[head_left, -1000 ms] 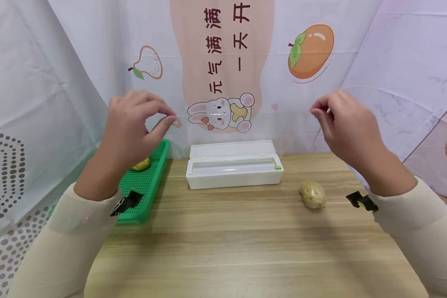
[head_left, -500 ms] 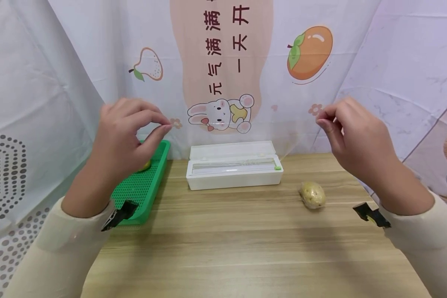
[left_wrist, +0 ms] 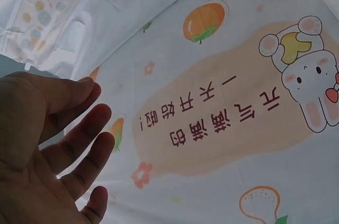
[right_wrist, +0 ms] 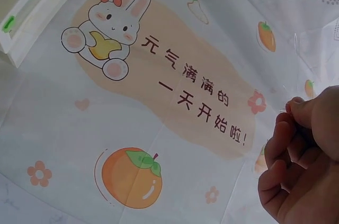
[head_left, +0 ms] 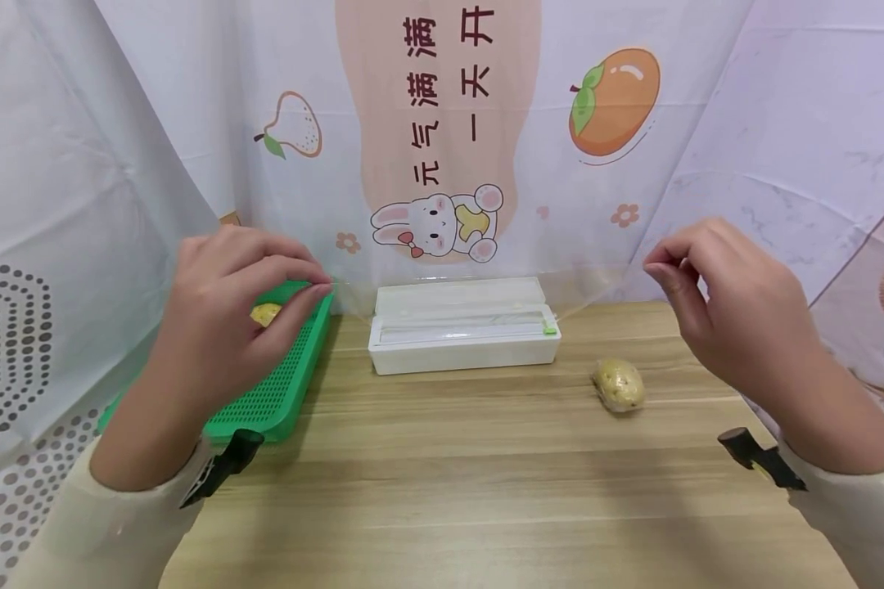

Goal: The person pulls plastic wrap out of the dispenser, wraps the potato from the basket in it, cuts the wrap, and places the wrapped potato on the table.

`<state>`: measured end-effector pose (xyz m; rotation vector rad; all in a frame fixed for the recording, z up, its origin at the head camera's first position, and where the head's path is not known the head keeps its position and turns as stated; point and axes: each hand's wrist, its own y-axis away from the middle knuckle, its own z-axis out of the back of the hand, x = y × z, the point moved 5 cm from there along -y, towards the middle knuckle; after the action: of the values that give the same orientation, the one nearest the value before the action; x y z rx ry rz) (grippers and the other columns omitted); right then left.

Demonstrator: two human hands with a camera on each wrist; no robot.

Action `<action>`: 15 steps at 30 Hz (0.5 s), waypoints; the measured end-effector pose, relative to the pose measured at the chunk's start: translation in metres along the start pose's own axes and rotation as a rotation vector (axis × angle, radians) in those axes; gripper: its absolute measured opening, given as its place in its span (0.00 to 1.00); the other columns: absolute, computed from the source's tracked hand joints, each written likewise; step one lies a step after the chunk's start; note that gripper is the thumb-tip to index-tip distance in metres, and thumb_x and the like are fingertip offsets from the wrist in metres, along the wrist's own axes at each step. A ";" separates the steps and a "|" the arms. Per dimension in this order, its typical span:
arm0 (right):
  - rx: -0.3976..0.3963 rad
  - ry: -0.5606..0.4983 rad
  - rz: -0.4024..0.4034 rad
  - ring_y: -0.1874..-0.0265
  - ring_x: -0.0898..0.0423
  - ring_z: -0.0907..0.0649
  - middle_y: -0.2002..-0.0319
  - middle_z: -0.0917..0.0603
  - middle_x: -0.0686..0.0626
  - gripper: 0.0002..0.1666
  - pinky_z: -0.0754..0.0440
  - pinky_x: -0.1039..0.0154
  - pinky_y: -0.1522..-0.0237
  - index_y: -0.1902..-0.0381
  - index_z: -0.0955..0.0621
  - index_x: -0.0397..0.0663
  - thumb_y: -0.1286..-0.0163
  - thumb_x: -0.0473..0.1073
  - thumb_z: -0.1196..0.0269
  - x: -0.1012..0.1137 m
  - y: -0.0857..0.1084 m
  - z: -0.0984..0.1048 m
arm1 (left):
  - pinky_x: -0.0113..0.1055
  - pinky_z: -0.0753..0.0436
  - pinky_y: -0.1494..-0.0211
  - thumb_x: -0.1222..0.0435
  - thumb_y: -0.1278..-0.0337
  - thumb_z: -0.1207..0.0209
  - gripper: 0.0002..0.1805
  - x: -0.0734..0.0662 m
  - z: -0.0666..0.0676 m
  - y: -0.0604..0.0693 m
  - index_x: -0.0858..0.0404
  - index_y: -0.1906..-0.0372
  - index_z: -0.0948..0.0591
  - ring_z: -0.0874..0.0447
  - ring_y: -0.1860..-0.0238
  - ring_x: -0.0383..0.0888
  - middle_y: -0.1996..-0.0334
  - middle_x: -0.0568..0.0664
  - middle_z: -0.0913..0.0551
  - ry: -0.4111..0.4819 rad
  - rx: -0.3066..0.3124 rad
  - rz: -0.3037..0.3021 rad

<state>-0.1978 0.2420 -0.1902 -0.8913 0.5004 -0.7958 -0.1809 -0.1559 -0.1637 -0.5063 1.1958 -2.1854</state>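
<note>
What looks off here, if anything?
The white printed backdrop sheet: its cartoon rabbit lies sideways in the head view, as if hung turned. I see nothing spilled near the open white rectangular box or clear film running from it.

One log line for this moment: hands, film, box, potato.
left hand: pinches clear film | right hand: pinches clear film | clear film: spans between hands | white box: lid open | potato: on table, right of white box

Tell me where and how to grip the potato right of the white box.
I'd grip the potato around its rounded middle, coming from above and the right with the right hand: it's roughly egg-shaped, and its top and right side are unobstructed.
</note>
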 end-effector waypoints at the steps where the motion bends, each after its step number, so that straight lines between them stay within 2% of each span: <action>1: 0.000 -0.002 -0.002 0.68 0.61 0.29 0.65 0.18 0.44 0.19 0.35 0.69 0.67 0.58 0.19 0.35 0.19 0.48 0.44 0.001 0.001 0.001 | 0.41 0.40 0.49 0.63 0.38 0.34 0.08 -0.002 0.001 0.001 0.64 0.67 0.11 0.21 0.58 0.53 0.64 0.54 0.12 0.005 -0.008 -0.002; 4: -0.001 -0.003 0.002 0.67 0.62 0.29 0.65 0.17 0.44 0.29 0.34 0.69 0.67 0.58 0.18 0.34 0.16 0.56 0.51 0.006 0.004 0.005 | 0.41 0.40 0.49 0.59 0.34 0.36 0.13 -0.007 0.004 0.005 0.64 0.68 0.11 0.20 0.58 0.54 0.64 0.53 0.12 0.025 -0.036 -0.008; 6: 0.001 -0.002 0.007 0.67 0.62 0.29 0.65 0.17 0.44 0.31 0.34 0.69 0.67 0.59 0.18 0.34 0.15 0.58 0.53 0.011 0.006 0.008 | 0.40 0.40 0.51 0.55 0.30 0.38 0.18 -0.011 0.005 0.007 0.64 0.69 0.11 0.20 0.59 0.54 0.65 0.53 0.12 0.032 -0.050 -0.013; 10: 0.002 -0.003 0.023 0.67 0.63 0.29 0.65 0.17 0.45 0.31 0.33 0.70 0.68 0.61 0.18 0.35 0.15 0.57 0.52 0.020 0.013 0.012 | 0.40 0.40 0.52 0.50 0.26 0.41 0.24 -0.020 0.008 0.013 0.64 0.71 0.11 0.20 0.60 0.52 0.66 0.52 0.12 0.029 -0.044 -0.018; 15: 0.000 -0.013 0.032 0.69 0.67 0.30 0.66 0.17 0.49 0.31 0.32 0.72 0.71 0.63 0.18 0.37 0.16 0.58 0.52 0.031 0.025 0.017 | 0.39 0.39 0.52 0.48 0.25 0.43 0.25 -0.030 0.011 0.023 0.62 0.71 0.11 0.19 0.60 0.50 0.67 0.49 0.12 0.030 -0.030 -0.024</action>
<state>-0.1572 0.2349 -0.2039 -0.8854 0.5025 -0.7603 -0.1443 -0.1526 -0.1794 -0.5048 1.2466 -2.2053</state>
